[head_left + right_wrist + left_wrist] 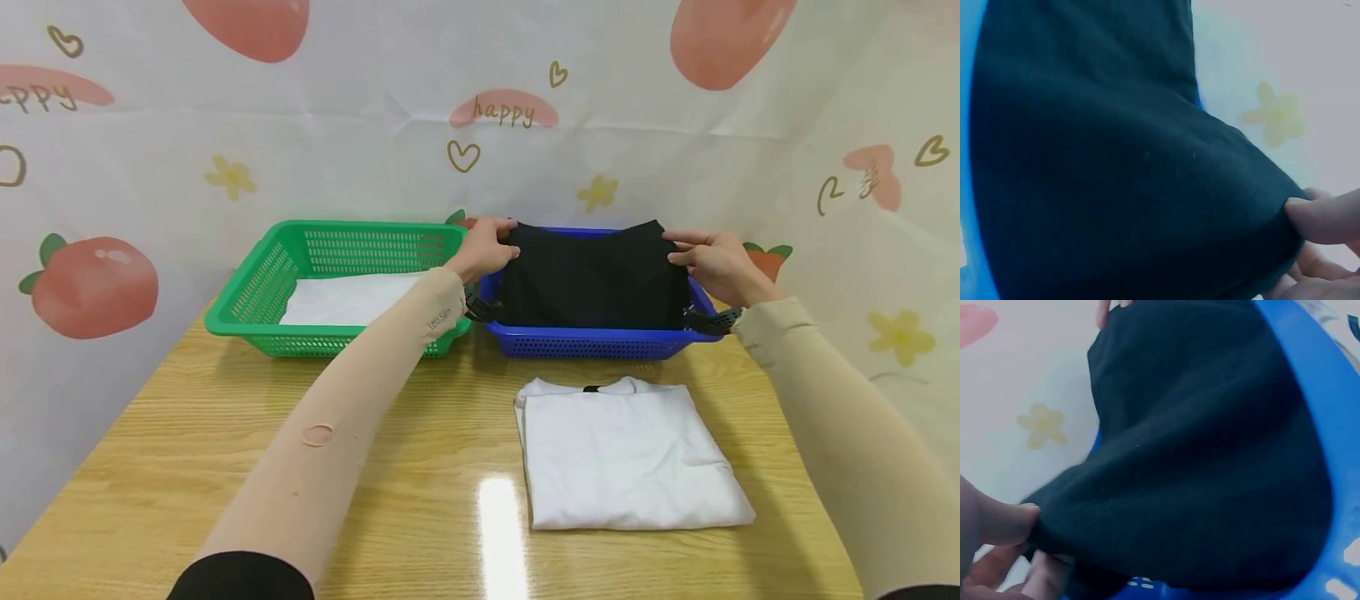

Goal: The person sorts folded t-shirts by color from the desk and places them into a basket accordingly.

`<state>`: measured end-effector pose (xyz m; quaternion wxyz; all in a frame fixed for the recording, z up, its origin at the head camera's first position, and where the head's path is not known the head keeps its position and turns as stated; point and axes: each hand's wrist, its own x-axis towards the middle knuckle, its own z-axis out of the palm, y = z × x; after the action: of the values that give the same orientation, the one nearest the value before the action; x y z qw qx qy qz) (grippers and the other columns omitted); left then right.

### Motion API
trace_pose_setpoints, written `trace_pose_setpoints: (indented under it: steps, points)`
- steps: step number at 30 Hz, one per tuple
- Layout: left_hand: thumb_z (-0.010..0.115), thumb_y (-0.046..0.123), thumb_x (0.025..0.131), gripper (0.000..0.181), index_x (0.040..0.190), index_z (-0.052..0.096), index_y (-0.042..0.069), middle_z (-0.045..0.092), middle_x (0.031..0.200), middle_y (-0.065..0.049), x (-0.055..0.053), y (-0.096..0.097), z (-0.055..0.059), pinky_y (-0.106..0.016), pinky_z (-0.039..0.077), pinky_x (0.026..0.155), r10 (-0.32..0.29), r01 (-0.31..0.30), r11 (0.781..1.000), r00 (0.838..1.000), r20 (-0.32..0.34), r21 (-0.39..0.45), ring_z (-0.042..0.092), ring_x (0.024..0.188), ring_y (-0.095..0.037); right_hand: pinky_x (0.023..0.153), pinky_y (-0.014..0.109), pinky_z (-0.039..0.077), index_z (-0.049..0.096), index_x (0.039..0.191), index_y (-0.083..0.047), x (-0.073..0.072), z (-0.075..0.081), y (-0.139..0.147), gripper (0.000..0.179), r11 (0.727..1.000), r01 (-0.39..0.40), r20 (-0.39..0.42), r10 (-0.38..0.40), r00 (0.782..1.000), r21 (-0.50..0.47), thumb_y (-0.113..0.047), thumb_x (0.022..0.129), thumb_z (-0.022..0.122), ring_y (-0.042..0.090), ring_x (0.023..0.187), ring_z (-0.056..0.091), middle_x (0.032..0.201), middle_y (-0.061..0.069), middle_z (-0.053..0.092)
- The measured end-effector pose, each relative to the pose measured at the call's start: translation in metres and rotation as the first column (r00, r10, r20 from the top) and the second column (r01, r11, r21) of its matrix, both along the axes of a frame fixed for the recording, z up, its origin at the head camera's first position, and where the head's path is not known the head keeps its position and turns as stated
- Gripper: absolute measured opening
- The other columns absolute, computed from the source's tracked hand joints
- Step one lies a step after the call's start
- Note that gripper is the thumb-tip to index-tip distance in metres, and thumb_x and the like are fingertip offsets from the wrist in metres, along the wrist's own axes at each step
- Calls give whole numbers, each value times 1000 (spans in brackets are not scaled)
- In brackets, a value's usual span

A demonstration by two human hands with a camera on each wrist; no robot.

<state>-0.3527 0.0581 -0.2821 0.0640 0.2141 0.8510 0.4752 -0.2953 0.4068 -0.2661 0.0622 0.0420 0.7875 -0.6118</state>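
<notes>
A black cloth garment point(596, 279) lies in the blue basket point(592, 343), its two far corners lifted above the back rim. My left hand point(483, 248) pinches its far left corner between thumb and fingers, seen close in the left wrist view, where the cloth point(1197, 462) sags from the grip. The far right corner is pinched by my right hand point(716, 262); the right wrist view shows the thumb on top of the cloth point(1129, 169). How the garment lies underneath is hidden.
Left of the blue basket stands a green basket point(337, 332) with white cloth point(348, 298) in it. A folded white shirt point(630, 458) lies on the wooden table point(420, 500) in front of the blue basket. A printed curtain point(375, 133) hangs right behind both baskets.
</notes>
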Motion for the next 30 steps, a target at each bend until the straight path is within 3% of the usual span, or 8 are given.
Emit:
trace_pose_setpoints:
  steps: [4,10,13,16,20,23,26,30]
  points:
    - [57,3,99,56,151,36,1,44,146,-19,1,3,-2,-36,36,107,-47,50,994,998,35,-92,42,134,-28,109,33,29,31,153,-1,-7,-9,-5,56,984,-25,-4,27,1000,178,1,101,50,28,146,14,159,21,14]
    - [58,3,98,62,153,30,1,32,155,-14,5,-2,2,-40,6,117,-156,167,976,984,85,-141,30,142,-27,112,50,24,30,151,6,-8,-11,-13,56,944,-70,-20,81,997,322,2,99,50,40,142,24,152,30,28]
    - [58,11,100,62,154,29,4,29,157,-10,13,-6,3,-40,16,116,-185,198,971,977,103,-131,25,144,-26,112,54,21,31,150,7,-5,-9,-16,54,923,-93,-18,108,994,373,-3,101,50,43,140,26,150,31,30]
    - [57,17,101,60,155,30,9,29,157,-7,27,-10,4,-39,31,110,-175,182,980,981,87,-83,26,143,-23,111,56,22,34,149,7,2,-7,-19,52,906,-98,-40,125,991,413,-8,102,50,44,138,29,149,31,33]
    - [55,19,102,58,155,31,13,31,156,-7,53,-17,2,-36,36,107,-161,160,987,987,5,24,32,140,-23,108,56,30,42,145,5,18,-5,-24,46,899,-57,-126,123,984,434,-13,103,51,40,131,39,144,26,42]
    - [55,15,102,56,153,33,13,35,153,-6,75,-21,-3,-32,39,104,-170,177,977,983,-68,122,37,137,-21,106,54,35,47,143,1,33,-2,-28,45,896,-21,-193,118,974,444,-19,103,53,36,126,46,140,22,47]
    - [55,10,101,54,152,36,11,38,151,-5,96,-25,-9,-28,41,101,-197,225,946,971,-134,233,40,134,-17,103,42,41,52,140,-4,50,0,-32,45,895,18,-258,110,960,446,-27,102,57,23,120,53,135,15,54]
    - [53,6,101,51,150,38,9,42,147,-4,125,-29,-17,-28,43,100,-261,313,883,947,-189,349,42,130,-13,91,18,45,58,136,-9,76,-1,-33,42,915,27,-315,111,943,403,-30,99,61,9,113,56,129,2,59]
